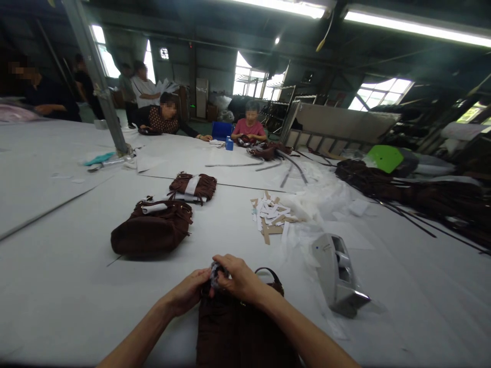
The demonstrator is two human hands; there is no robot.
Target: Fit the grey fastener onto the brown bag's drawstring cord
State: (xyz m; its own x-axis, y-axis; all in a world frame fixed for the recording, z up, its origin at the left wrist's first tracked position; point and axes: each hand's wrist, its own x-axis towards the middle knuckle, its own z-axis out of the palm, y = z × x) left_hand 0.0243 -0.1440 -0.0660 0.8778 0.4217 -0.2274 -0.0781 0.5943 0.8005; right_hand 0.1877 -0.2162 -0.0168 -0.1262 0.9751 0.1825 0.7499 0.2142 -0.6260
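Note:
A dark brown fringed bag lies on the white table right in front of me, its handle loop at the far end. My left hand and my right hand meet at the bag's top edge. Both are closed in a pinch around a small crumpled greyish wad of paper or wrapping at the bag's opening. Which hand carries most of it I cannot tell.
A grey tape dispenser stands to the right. Two more brown bags lie ahead on the left, paper and cardboard scraps and clear plastic beyond. A metal post rises at left. Several people sit at the far side.

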